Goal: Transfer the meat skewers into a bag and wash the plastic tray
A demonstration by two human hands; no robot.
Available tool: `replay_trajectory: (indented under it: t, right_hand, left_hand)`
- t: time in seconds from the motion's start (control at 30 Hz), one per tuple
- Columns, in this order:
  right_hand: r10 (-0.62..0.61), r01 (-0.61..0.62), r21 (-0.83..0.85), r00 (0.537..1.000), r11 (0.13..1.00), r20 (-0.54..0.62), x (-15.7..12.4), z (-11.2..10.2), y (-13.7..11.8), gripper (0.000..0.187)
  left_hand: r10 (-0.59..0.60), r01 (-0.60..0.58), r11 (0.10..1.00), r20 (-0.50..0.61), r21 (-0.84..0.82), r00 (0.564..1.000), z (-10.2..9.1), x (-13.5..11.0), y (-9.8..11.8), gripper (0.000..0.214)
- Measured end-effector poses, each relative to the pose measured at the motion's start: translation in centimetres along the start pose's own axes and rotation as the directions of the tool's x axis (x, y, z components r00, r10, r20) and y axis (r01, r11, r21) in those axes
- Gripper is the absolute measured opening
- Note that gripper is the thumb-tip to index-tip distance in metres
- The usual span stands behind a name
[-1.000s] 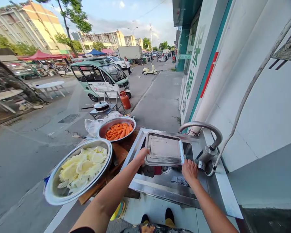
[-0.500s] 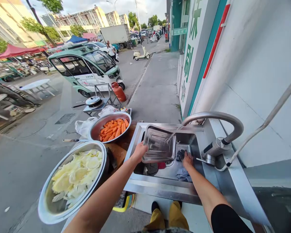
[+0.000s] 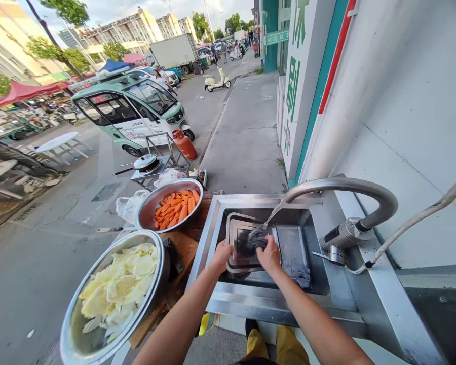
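Observation:
My left hand (image 3: pixel 221 257) grips the near-left rim of a rectangular metal tray (image 3: pixel 232 233), which I hold tilted inside the sink (image 3: pixel 315 253). In my right hand (image 3: pixel 269 255) is a dark scouring pad (image 3: pixel 257 238), somewhat blurred, against the inside of the tray. Water falls from the curved faucet (image 3: pixel 342 185) close beside the pad. A greyish-blue cloth (image 3: pixel 300 276) lies on the sink floor, right of the tray. The part of the sink under the tray is hidden.
Left of the sink stand a bowl of carrots (image 3: pixel 177 209) and a large basin (image 3: pixel 66 329) of sliced cabbage, by a wooden board (image 3: pixel 186 248). Farther off are a pan (image 3: pixel 146 162) on a stand, an orange gas cylinder (image 3: pixel 185 145) and a parked three-wheeler (image 3: pixel 137 116).
My right hand has lifted the scouring pad from the sink floor and moved left onto the tray. The tray has come slightly lower in the sink, still in my left hand.

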State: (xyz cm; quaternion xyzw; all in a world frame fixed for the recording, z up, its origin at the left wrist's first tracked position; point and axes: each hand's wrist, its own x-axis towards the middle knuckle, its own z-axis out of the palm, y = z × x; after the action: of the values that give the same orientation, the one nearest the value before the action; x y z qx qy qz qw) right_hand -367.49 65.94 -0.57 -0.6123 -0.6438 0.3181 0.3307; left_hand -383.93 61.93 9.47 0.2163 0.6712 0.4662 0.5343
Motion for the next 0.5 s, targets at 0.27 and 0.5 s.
replay_trajectory:
  t: [0.27, 0.5]
  right_hand:
    - [-0.067, 0.065, -0.04, 0.995, 0.997, -0.07, 3.8, -1.2, -1.6, 0.05]
    - [-0.428, 0.434, 0.038, 0.897, 0.9, -0.107, 1.9, 0.6, -3.6, 0.059]
  left_hand:
    - [0.136, -0.13, 0.985, 0.046, -0.112, 0.99, -1.5, -2.1, -0.4, 0.037]
    - [0.163, -0.161, 0.986, 0.06, -0.036, 0.985, -1.5, -2.7, 0.5, 0.03]
